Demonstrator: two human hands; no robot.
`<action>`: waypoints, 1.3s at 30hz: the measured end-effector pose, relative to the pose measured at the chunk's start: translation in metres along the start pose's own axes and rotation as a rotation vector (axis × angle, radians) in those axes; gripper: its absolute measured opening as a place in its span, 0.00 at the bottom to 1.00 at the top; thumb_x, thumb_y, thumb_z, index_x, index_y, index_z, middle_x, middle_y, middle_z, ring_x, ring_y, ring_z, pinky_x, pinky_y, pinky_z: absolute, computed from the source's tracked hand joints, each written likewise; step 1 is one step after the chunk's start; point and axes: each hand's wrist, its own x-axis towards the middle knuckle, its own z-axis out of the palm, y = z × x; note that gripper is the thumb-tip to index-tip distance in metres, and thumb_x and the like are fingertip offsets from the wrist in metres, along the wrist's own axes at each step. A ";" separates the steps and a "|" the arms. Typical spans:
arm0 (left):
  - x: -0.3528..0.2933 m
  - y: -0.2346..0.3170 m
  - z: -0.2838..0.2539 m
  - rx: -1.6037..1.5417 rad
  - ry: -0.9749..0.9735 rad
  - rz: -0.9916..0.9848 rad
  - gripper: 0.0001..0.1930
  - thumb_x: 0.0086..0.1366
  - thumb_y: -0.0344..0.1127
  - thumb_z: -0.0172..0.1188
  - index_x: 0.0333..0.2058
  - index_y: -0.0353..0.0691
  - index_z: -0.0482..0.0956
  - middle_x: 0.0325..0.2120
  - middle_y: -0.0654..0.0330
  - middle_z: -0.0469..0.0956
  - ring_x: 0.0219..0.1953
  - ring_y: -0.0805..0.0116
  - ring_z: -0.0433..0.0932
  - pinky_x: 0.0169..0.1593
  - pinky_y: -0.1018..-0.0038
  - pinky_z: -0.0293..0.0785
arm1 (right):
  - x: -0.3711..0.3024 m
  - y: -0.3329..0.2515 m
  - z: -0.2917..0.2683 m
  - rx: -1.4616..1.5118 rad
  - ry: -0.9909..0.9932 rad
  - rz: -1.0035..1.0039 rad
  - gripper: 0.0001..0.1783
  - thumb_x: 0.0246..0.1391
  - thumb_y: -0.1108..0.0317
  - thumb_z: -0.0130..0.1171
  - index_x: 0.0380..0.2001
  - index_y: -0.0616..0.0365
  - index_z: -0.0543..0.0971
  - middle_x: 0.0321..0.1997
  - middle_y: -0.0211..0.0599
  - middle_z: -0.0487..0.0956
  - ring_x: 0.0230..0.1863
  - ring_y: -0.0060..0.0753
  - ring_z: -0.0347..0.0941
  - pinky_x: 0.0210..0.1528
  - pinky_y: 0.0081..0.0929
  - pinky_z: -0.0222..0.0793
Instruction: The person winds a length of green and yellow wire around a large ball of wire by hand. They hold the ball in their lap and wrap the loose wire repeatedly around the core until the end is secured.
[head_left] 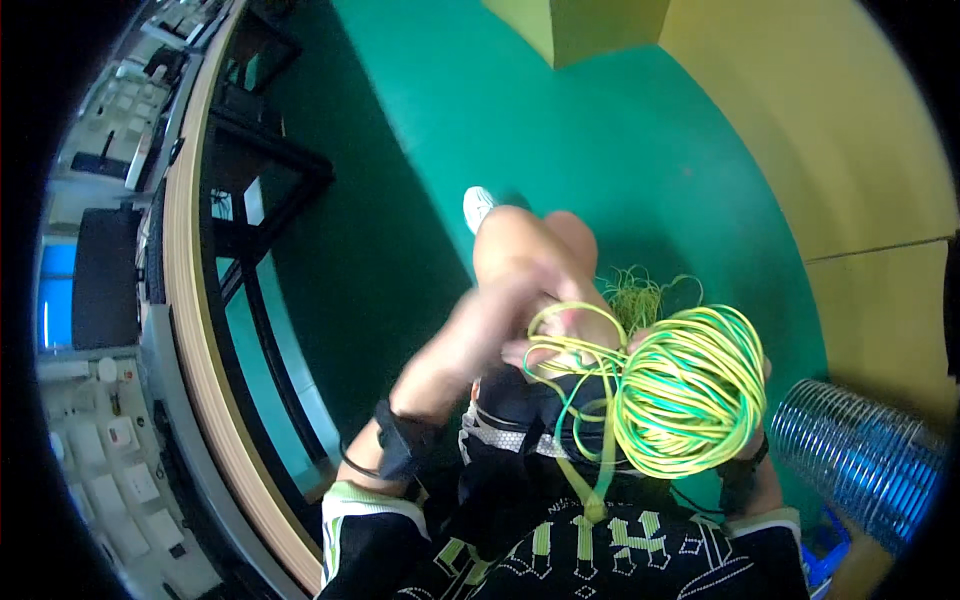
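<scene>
A large bundled coil of yellow-green wire is in front of me, right of the middle. My right hand is mostly hidden behind the coil and grips it, with only a bit of the fingers showing. My left hand, blurred by motion, is just left of the coil over my lap. Its fingers look curled round loose loops of the wire that run across to the coil. A tangle of thin wire ends shows beyond the coil, past my knees.
A long wooden-edged bench runs along the left, with a dark monitor and several small white items on it. Black metal frames stand beneath. A wire-mesh basket is close on the right. Yellow panels border the green floor.
</scene>
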 end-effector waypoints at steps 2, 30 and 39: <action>0.004 0.006 0.015 -0.250 0.020 -0.346 0.12 0.69 0.37 0.56 0.46 0.38 0.74 0.30 0.66 0.77 0.25 0.77 0.76 0.27 0.83 0.71 | 0.013 0.000 0.005 0.028 0.166 0.153 0.34 0.67 0.43 0.48 0.58 0.65 0.73 0.60 0.52 0.76 0.59 0.50 0.75 0.61 0.52 0.73; -0.069 -0.007 0.022 0.496 0.859 -0.017 0.08 0.57 0.19 0.60 0.35 0.35 0.79 0.28 0.63 0.71 0.27 0.77 0.69 0.32 0.80 0.66 | 0.090 -0.018 0.058 -0.060 0.043 0.138 0.38 0.62 0.48 0.58 0.68 0.55 0.60 0.56 0.57 0.69 0.41 0.49 0.76 0.25 0.35 0.79; -0.093 -0.010 0.015 0.446 0.766 -0.311 0.16 0.58 0.21 0.64 0.46 0.35 0.77 0.42 0.58 0.74 0.40 0.67 0.75 0.43 0.72 0.74 | 0.087 -0.011 0.059 0.460 0.077 0.192 0.36 0.65 0.44 0.48 0.68 0.55 0.62 0.56 0.62 0.73 0.38 0.49 0.79 0.17 0.29 0.74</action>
